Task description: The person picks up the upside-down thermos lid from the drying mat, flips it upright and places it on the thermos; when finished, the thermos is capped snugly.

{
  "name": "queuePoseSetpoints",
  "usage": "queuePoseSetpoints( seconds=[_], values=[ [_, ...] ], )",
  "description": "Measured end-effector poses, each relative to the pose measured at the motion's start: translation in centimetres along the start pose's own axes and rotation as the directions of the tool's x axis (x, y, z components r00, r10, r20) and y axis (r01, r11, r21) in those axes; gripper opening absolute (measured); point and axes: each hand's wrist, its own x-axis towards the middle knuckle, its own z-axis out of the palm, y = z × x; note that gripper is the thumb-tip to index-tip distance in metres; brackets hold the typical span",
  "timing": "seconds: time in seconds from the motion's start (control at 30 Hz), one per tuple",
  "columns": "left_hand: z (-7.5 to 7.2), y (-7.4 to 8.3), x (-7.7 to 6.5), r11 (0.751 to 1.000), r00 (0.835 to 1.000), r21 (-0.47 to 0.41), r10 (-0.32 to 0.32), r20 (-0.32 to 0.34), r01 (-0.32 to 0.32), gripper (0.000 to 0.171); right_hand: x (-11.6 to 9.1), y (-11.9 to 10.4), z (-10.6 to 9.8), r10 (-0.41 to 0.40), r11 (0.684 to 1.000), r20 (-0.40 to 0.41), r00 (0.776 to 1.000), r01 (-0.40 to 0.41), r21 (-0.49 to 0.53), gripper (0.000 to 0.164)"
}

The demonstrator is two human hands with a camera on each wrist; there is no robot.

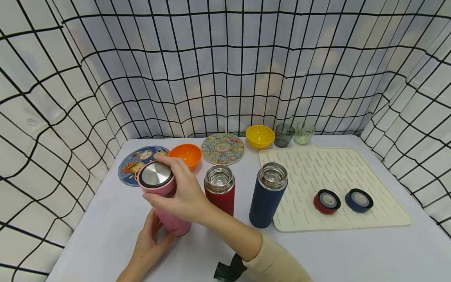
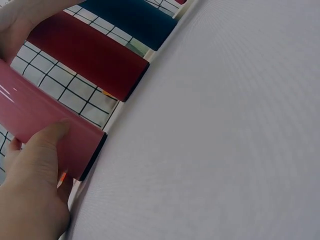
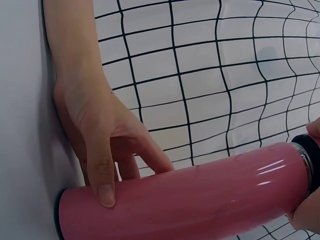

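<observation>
A pink thermos bottle [image 1: 173, 222] stands at the left of the table. My left hand [image 1: 147, 243] holds it low down, with thumb and fingers around the body near the dark base. From above, my right hand [image 1: 186, 192] grips its pink lid [image 1: 156, 175], which has a steel top and a black rim. A silver neck band shows between lid and body; whether the lid is loose I cannot tell. To the right stand a red thermos bottle [image 1: 222, 199] and a navy thermos bottle [image 1: 266, 207], both lidless with strainers in their mouths.
A red lid [image 1: 327, 201] and a navy lid [image 1: 359, 200] lie on the cream drying mat [image 1: 310, 172]. Behind are two round patterned mats, an orange bowl [image 1: 186, 153], a yellow bowl [image 1: 260, 136] and two glasses [image 1: 283, 135]. Black-grid netting surrounds the table.
</observation>
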Motion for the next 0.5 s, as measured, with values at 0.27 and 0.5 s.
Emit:
queuePoseSetpoints(
  seconds=[0.27, 0.5],
  values=[
    [0.1, 0.2, -0.3, 0.997, 1.000, 0.079, -0.027, -0.015, 0.028, 0.077, -0.7, 0.9, 0.7, 0.064, 0.993, -0.002, 0.998, -0.064, 0.102, 0.074],
    [0.3, -2.0, -0.6, 0.995, 0.997, 0.065, -0.074, -0.010, 0.074, 0.085, -0.8, 1.7, 1.2, 0.104, 0.975, 0.003, 0.995, -0.102, 0.197, 0.073]
  ],
)
